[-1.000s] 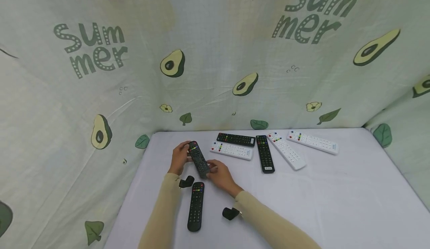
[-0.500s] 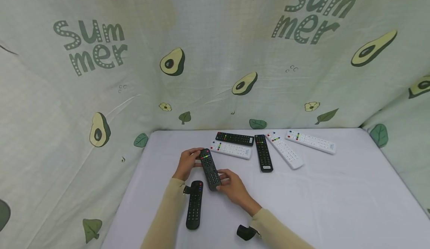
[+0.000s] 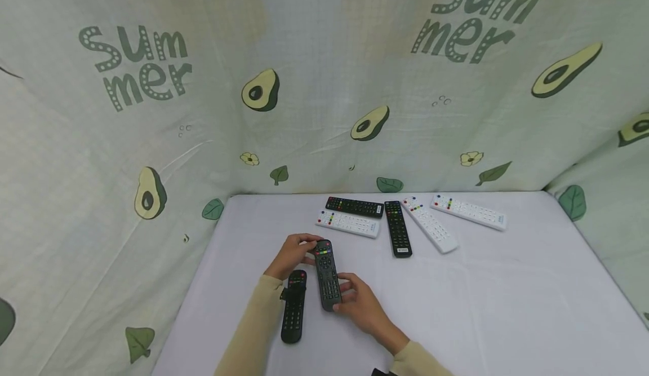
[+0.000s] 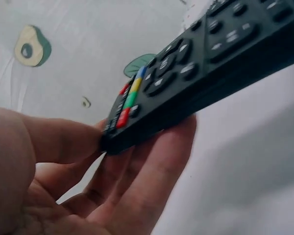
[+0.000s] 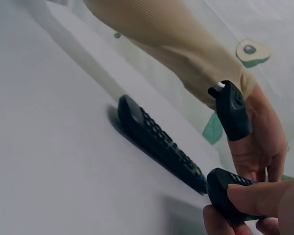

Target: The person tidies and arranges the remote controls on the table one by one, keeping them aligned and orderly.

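One black remote (image 3: 327, 274) is gripped at its far end by the left hand (image 3: 293, 253) and at its near end by the right hand (image 3: 359, 304), just above the table (image 3: 507, 297). Beside it lies a second black remote (image 3: 293, 314); two more black ones and three white ones lie farther back.

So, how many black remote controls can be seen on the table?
4. One held remote is gripped by the left hand and right hand. A second remote lies beside it. Two more, one crosswise and one lengthwise, lie near the curtain. None seems hidden.
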The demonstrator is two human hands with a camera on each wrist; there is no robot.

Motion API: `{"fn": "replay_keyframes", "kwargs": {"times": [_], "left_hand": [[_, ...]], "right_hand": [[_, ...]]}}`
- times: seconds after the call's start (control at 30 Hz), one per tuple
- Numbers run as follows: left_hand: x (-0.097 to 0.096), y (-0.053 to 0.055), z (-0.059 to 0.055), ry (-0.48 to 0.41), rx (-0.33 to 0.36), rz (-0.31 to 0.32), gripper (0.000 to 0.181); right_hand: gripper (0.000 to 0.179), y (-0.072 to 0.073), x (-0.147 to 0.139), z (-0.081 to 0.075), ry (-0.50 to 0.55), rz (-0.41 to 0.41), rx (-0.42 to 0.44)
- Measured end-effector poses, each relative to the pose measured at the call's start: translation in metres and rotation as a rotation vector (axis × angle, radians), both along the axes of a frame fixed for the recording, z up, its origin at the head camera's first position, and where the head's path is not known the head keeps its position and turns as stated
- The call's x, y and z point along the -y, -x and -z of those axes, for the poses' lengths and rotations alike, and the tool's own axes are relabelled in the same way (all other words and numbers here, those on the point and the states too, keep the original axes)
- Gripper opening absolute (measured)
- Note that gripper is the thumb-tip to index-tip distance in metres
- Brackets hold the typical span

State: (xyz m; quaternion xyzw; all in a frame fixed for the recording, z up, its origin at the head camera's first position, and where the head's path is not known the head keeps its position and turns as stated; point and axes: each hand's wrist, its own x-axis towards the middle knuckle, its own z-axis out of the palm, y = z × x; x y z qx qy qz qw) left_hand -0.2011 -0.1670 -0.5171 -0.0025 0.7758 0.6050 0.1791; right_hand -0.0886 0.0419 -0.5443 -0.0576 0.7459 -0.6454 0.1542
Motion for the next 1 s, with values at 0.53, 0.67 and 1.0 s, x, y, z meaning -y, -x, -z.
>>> {"fn": "replay_keyframes", "kwargs": {"times": [0.53,0.67,1.0], "left_hand": [[-0.001,-0.018,0.0,0.228,-0.019,0.112,0.028],[-0.001,-0.022,0.002,0.283,-0.043,0.135,0.032],[-0.006,-0.026,0.005,0.438,-0.096,0.216,0.034]], "right_hand": [[0.084,-0.026,0.009,0.014,0.005,-0.105,0.036],[0.086,-0.028,0.01,0.014,0.003,-0.115,0.023],[0.097,-0.031,0.015,0.013,-0.059,-0.12,0.021]]}}
